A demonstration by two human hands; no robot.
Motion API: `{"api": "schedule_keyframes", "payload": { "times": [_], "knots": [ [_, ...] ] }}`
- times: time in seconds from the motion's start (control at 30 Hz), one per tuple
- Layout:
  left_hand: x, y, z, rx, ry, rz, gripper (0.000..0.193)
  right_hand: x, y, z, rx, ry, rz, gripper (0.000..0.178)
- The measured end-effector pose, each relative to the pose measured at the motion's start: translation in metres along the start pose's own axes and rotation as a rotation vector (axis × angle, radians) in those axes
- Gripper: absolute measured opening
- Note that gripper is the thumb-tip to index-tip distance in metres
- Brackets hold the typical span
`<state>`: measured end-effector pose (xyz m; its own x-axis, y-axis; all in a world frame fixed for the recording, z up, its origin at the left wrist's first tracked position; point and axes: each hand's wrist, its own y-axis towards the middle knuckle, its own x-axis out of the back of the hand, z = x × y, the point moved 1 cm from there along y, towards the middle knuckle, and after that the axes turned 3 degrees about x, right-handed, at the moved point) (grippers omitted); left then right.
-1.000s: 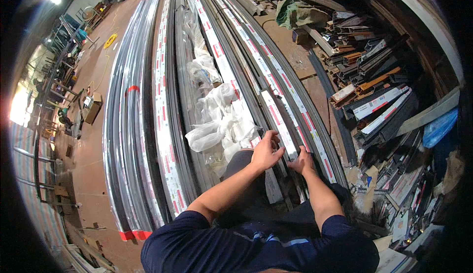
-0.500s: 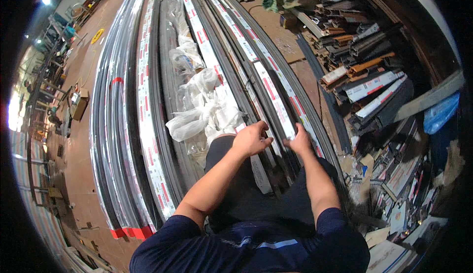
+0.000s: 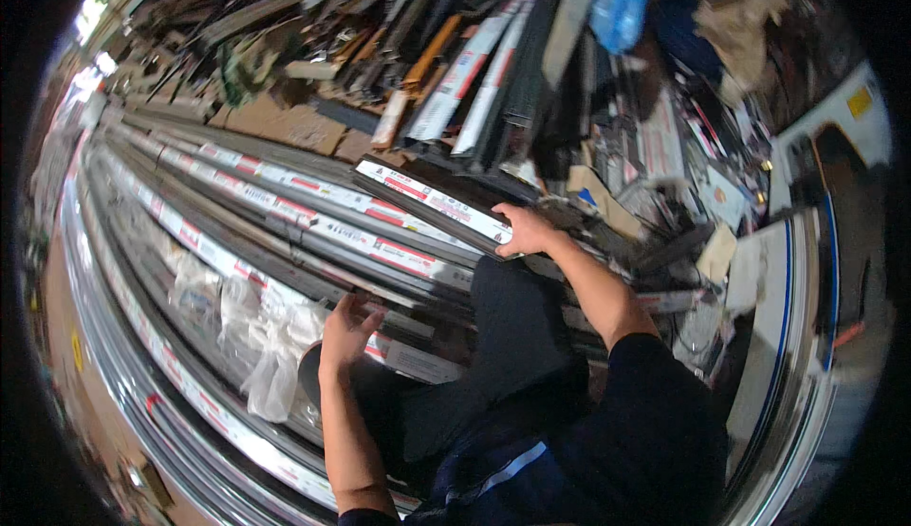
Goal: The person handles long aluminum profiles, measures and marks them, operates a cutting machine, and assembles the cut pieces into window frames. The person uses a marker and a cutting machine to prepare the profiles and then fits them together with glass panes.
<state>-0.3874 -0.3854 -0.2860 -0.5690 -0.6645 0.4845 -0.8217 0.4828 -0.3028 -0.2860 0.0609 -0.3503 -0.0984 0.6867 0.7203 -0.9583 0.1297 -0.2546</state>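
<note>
My right hand (image 3: 528,230) grips the near end of a short dark profile piece (image 3: 429,205) with white-and-red printed film on its top face. The piece is held over the right edge of several long film-covered profiles (image 3: 403,258) and slants away to the far left. Above the same profiles, next to my knee, my left hand (image 3: 347,332) has its fingers apart and slightly bent, with nothing visible in it. Knotted white plastic bags (image 3: 275,341) lie just left of that hand.
Beyond the profiles is a pile of short offcuts (image 3: 465,80), with a blue plastic bag (image 3: 622,4) beside it. Scraps and torn wrapping (image 3: 655,175) cover the ground to my right. A pale panel (image 3: 759,289) stands at far right. Shiny wrapped profiles (image 3: 114,336) run along the left.
My view has swung to the right. My right hand has moved the short profile piece off the long profiles toward the offcut side. The left hand stays over the profiles, its fingers now more spread.
</note>
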Motion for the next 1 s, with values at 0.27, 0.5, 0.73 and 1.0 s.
{"api": "schedule_keyframes", "payload": {
  "times": [0.27, 0.5, 0.73, 1.0],
  "knots": [
    [0.007, 0.033, 0.045, -0.018, -0.132, 0.219, 0.043, 0.036, -0.127, -0.051, -0.119, 0.207, -0.037, 0.096],
    [-0.004, 0.077, 0.064, 0.014, -0.056, 0.249, 0.046, -0.063, -0.254, -0.098, -0.256, 0.682, -0.349, 0.081],
    [-0.013, 0.087, 0.056, -0.033, -0.135, 0.36, 0.038, -0.159, -0.331, -0.068, -0.574, 0.925, -0.977, 0.077],
    [-0.016, 0.082, 0.042, -0.127, -0.041, 0.366, 0.042, 0.027, -0.352, -0.158, -0.651, 0.882, -1.183, 0.052]
  ]
}}
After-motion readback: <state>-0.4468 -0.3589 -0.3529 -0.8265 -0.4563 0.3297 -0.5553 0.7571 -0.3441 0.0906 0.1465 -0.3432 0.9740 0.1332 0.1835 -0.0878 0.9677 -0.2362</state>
